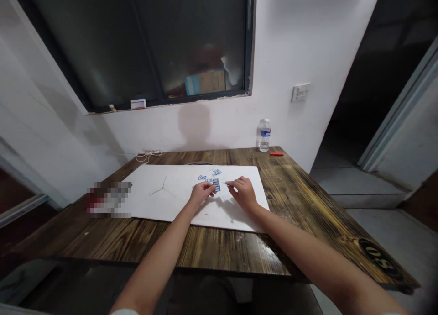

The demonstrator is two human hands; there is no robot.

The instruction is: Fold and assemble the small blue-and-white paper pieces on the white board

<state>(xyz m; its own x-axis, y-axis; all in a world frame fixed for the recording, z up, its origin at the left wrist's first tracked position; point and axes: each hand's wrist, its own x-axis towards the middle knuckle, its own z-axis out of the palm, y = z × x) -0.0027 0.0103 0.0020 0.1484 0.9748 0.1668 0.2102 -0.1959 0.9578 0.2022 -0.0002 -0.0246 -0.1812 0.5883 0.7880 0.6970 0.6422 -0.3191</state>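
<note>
1. Head view: the left hand (201,192) pinches a small blue-edged piece (216,185) between thumb and fingers, above the white board (239,217). The grip sits at one side, probably to leave most of its face exposed.
2. The right hand (243,192) is just beside it, thumb and forefinger closed on what seems a slim item (226,183), its tip toward the piece; a fingertip hold presumably suits something so thin. What it is, I cannot tell.
3. More blue-edged pieces (217,172) lie loose behind the hands, likely within easy reach. They look flat and roughly rectangular, with ladder-like bars.
4. Thin dark strands (163,186) lie branching on the board's left part; the board is smooth and pale, perhaps chosen so that small parts stand out.
5. Beneath is a glossy wooden table (304,210) with strong dark grain. Toward its far edge stand or lie a clear bottle (264,134), a red stick-shaped object (277,154) and a coiled pale cord (149,155).
</note>
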